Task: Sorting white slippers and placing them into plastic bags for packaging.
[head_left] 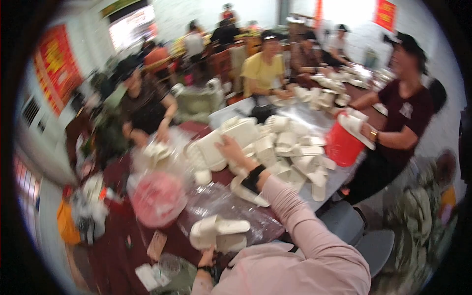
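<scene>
My right hand [232, 150], in a pink sleeve with a black wristband, reaches forward and grips the edge of a large flat white moulded tray [211, 145] on the dark red table [118, 250]. At the lower edge of the view, my left hand [207, 258] holds the underside of a small stack of white moulded pieces [219, 232] close to my body. A heap of similar white pieces [295, 152] lies just right of my right hand. The picture is blurred, so finger detail is hard to read.
Crumpled clear plastic bags [216, 201] and a bag with something red [157, 196] lie between my hands. A person at the right holds a red bucket [341, 145]. Other people work across the table. A grey chair [366, 236] stands at the lower right.
</scene>
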`<control>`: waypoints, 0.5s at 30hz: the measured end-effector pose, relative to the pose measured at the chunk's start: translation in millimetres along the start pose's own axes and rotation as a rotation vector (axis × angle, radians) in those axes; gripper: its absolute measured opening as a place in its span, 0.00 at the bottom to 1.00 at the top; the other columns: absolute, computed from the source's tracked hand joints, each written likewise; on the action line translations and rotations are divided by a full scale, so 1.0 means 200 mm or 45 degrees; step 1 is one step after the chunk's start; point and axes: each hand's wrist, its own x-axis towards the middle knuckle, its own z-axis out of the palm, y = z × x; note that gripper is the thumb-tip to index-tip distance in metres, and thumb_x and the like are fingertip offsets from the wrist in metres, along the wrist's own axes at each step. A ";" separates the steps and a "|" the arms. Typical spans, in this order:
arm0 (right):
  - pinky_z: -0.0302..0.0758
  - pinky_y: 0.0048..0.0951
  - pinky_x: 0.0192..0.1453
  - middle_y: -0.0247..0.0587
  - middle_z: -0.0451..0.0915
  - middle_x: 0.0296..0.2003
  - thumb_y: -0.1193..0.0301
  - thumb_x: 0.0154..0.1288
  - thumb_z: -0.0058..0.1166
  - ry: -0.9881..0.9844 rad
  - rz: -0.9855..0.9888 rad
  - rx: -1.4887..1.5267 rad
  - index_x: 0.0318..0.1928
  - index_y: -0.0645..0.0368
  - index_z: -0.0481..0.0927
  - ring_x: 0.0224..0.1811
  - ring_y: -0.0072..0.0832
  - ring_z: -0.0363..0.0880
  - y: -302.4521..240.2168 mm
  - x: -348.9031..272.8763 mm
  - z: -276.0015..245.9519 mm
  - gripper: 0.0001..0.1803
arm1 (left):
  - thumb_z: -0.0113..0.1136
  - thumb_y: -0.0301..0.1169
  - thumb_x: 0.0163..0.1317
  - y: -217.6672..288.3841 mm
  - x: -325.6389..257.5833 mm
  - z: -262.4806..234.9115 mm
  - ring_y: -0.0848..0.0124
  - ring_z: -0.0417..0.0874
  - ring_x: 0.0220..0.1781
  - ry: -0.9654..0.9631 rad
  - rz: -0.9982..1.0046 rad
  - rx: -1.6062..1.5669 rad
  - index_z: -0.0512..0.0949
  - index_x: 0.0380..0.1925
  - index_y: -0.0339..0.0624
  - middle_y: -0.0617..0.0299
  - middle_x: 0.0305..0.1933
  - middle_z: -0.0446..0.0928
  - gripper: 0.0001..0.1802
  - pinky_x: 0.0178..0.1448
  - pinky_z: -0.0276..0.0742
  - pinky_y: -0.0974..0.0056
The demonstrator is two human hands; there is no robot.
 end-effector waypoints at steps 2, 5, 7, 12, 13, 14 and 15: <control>0.71 0.27 0.40 0.40 0.76 0.33 0.67 0.57 0.51 -0.243 0.053 0.132 0.47 0.65 0.71 0.35 0.26 0.73 0.02 0.00 -0.06 0.19 | 0.50 0.55 0.54 -0.04 0.06 -0.03 0.70 0.66 0.38 -0.004 0.011 0.004 0.61 0.46 0.52 0.65 0.39 0.67 0.27 0.37 0.59 0.56; 0.71 0.27 0.40 0.42 0.76 0.35 0.70 0.56 0.49 -0.060 0.043 -0.131 0.48 0.65 0.70 0.37 0.28 0.74 0.24 -0.06 -0.17 0.19 | 0.51 0.54 0.54 0.02 0.12 0.03 0.66 0.66 0.46 0.074 0.019 0.071 0.53 0.53 0.51 0.65 0.47 0.64 0.33 0.47 0.58 0.47; 0.71 0.29 0.40 0.45 0.76 0.34 0.70 0.55 0.48 -0.210 0.126 -0.123 0.47 0.64 0.71 0.35 0.32 0.75 0.25 -0.17 -0.14 0.18 | 0.51 0.52 0.55 0.08 0.09 0.07 0.66 0.66 0.47 0.139 -0.012 0.037 0.54 0.53 0.51 0.65 0.48 0.64 0.32 0.51 0.56 0.45; 0.72 0.29 0.38 0.45 0.78 0.34 0.68 0.52 0.50 -0.808 0.044 -0.202 0.39 0.62 0.75 0.34 0.31 0.76 0.20 -0.69 0.14 0.14 | 0.51 0.51 0.55 0.04 0.10 -0.12 0.60 0.67 0.52 0.055 -0.069 -0.016 0.54 0.56 0.53 0.61 0.54 0.63 0.33 0.53 0.56 0.42; 0.71 0.30 0.36 0.46 0.77 0.31 0.67 0.52 0.50 -0.984 0.038 -0.346 0.37 0.63 0.75 0.32 0.33 0.75 0.25 -0.78 0.19 0.14 | 0.51 0.51 0.55 0.02 0.06 -0.13 0.60 0.67 0.52 0.072 -0.051 -0.038 0.54 0.56 0.53 0.61 0.54 0.63 0.33 0.53 0.56 0.42; 0.71 0.34 0.35 0.46 0.77 0.29 0.66 0.53 0.50 -1.251 0.075 -0.306 0.37 0.63 0.74 0.29 0.35 0.74 0.34 -0.86 0.23 0.14 | 0.52 0.50 0.54 0.05 0.00 -0.10 0.60 0.67 0.51 -0.032 -0.036 0.041 0.54 0.57 0.52 0.59 0.54 0.63 0.33 0.53 0.57 0.41; 0.71 0.36 0.36 0.47 0.76 0.28 0.64 0.54 0.50 -1.224 0.121 -0.050 0.36 0.63 0.74 0.28 0.35 0.73 0.13 -1.01 0.27 0.15 | 0.53 0.49 0.54 0.01 -0.05 -0.17 0.59 0.68 0.49 -0.062 -0.016 0.045 0.54 0.57 0.52 0.58 0.55 0.63 0.34 0.52 0.58 0.41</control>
